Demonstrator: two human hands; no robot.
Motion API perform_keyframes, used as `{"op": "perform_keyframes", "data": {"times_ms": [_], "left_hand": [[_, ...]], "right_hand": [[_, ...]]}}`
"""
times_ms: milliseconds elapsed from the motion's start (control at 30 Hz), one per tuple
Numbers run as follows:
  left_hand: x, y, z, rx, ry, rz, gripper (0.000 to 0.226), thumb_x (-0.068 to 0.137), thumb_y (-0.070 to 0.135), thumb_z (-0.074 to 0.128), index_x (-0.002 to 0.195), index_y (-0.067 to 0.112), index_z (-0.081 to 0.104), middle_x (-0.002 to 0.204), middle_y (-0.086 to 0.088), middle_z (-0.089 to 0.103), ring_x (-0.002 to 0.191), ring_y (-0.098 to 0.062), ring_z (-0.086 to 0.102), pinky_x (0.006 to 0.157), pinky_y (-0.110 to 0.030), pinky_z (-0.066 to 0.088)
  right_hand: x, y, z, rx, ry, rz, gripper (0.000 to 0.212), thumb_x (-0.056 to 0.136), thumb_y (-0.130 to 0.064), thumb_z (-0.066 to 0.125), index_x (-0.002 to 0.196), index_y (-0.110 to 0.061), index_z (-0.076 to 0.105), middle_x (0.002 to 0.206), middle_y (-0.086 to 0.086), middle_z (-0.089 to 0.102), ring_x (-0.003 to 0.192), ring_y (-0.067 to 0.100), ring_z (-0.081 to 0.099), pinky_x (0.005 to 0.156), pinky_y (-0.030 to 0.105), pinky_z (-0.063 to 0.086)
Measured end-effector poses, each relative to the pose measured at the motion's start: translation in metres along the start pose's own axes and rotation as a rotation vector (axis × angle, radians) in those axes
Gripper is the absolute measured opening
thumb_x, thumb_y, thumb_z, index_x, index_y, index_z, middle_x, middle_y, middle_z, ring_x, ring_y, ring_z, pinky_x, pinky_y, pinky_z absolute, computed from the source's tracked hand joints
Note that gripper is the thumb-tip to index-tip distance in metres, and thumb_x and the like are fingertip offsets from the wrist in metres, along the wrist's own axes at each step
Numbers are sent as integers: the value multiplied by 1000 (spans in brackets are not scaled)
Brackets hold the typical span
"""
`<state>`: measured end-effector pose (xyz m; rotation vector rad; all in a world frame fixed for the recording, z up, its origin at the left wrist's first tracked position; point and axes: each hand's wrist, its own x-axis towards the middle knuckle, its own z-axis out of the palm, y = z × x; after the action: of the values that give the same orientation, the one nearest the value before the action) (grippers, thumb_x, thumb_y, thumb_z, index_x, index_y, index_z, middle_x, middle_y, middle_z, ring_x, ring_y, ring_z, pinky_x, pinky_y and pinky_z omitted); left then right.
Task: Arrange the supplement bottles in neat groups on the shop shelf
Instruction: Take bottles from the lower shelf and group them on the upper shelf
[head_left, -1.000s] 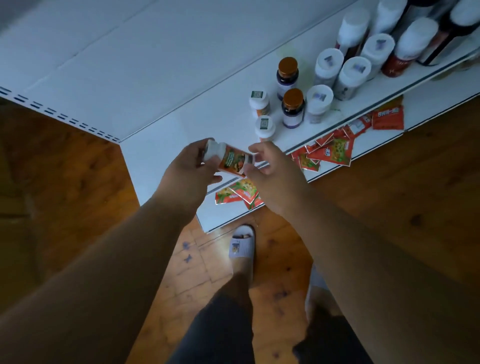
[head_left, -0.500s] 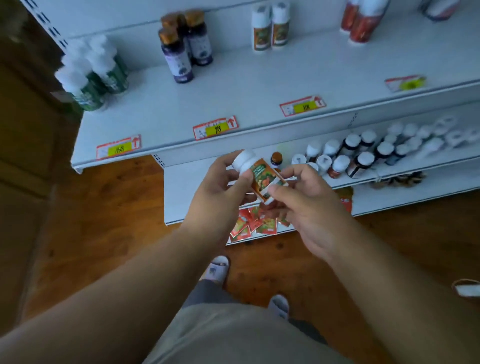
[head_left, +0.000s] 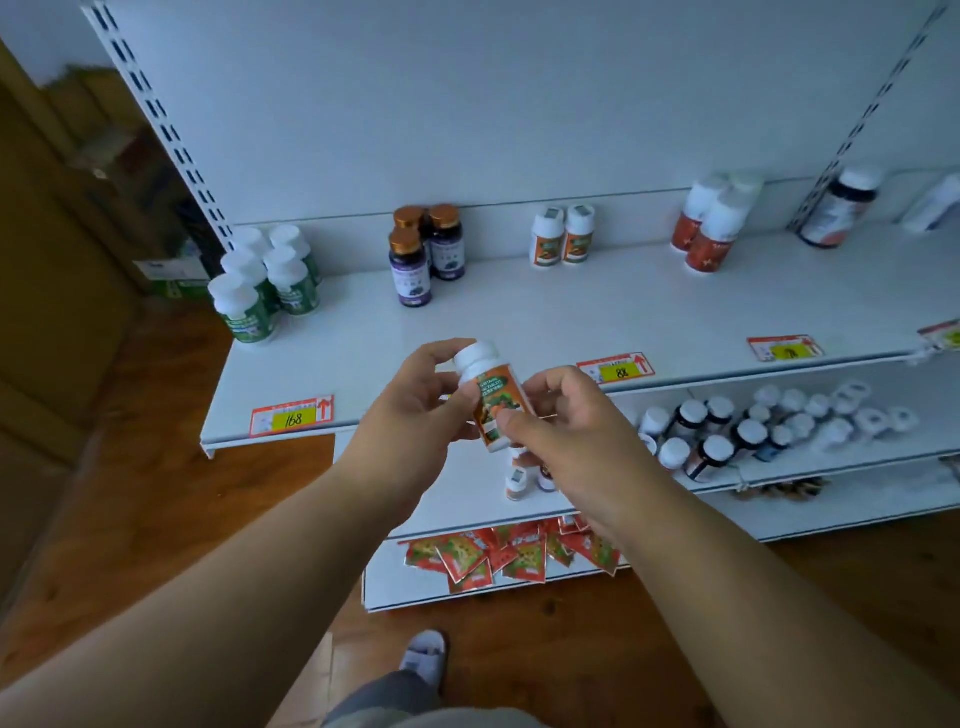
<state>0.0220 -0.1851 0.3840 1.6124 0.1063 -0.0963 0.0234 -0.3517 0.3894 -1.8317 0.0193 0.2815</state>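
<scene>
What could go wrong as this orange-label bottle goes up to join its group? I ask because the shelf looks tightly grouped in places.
1. The orange-label bottle is pinched tilted between the left hand and right hand, over the lower shelf's bottles; a slip could topple several.
2. Its matching pair stands close together at the back of the upper shelf; setting it down carelessly could knock them over.

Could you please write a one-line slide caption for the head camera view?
Both hands, left and right, hold an orange-labelled bottle before the partly stocked upper shelf.
</scene>
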Motion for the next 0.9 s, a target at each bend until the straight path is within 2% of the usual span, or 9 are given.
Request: {"op": "perform_keyframes", "data": {"times_ms": [167, 300, 367, 433, 533, 600, 700, 833, 900], "left_hand": [[50, 10, -12, 9, -39, -16, 24, 100, 16, 56, 116, 35, 56, 106, -6, 74, 92, -29, 73, 93, -57, 54], [89, 25, -5, 135, -152, 18, 30, 98, 20, 59, 120, 41, 54, 107, 6, 72, 91, -14, 72, 92, -42, 57], [106, 29, 7, 174, -172, 42, 34, 97, 18, 61, 118, 44, 55, 106, 8, 69, 89, -14, 71, 82, -38, 59], [127, 28, 23, 187, -167, 60, 36, 95, 15, 63, 117, 43, 57, 105, 6, 69, 86, -14, 70, 67, -33, 55], [165, 19, 49, 242, -118, 98, 39, 91, 12, 67, 115, 40, 57, 104, 9, 67, 81, -1, 67, 62, -18, 47], [188, 13, 65, 299, -65, 126, 39, 89, 12, 70, 115, 38, 57, 102, 14, 66, 82, 5, 65, 64, -13, 49], [219, 5, 84, 348, 65, 140, 38, 87, 12, 72, 111, 37, 56, 102, 17, 66, 87, 3, 65, 72, -16, 54], [252, -8, 100, 437, 203, 164, 40, 88, 10, 70, 106, 40, 51, 107, 11, 64, 87, -1, 64, 62, -4, 45], [264, -16, 104, 489, 253, 192, 37, 89, 11, 69, 108, 39, 54, 109, 7, 59, 88, -4, 64, 65, -4, 45]], "right_hand": [[43, -18, 5, -43, 89, 32, 29, 81, -38, 76, 102, -33, 57, 102, -10, 69, 93, 12, 67, 87, 44, 57], [71, -25, -7, -105, 168, 54, 28, 84, -41, 74, 105, -33, 57, 103, -12, 68, 94, 10, 66, 86, 42, 57], [84, -25, -21, -168, 174, 60, 30, 84, -43, 73, 107, -34, 56, 104, -13, 68, 95, 8, 65, 89, 39, 55], [101, -25, -40, -231, 167, 67, 32, 84, -42, 73, 110, -32, 56, 106, -13, 68, 96, 8, 65, 92, 38, 54], [136, -22, -67, -368, 140, 59, 36, 86, -39, 73, 117, -27, 57, 110, -10, 67, 96, 11, 64, 90, 34, 52], [163, -18, -83, -439, 126, 24, 38, 85, -38, 74, 117, -25, 59, 110, -8, 68, 95, 13, 63, 85, 31, 50], [206, -8, -97, -520, 96, -48, 35, 84, -37, 76, 112, -24, 61, 108, -6, 70, 92, 15, 63, 79, 29, 48], [255, 9, -103, -570, 95, -162, 32, 86, -37, 72, 113, -22, 63, 108, -3, 72, 97, 20, 66, 81, 33, 51], [271, 15, -103, -551, 94, -207, 26, 88, -33, 70, 110, -20, 64, 101, -4, 72, 93, 18, 66, 76, 31, 50]]}}
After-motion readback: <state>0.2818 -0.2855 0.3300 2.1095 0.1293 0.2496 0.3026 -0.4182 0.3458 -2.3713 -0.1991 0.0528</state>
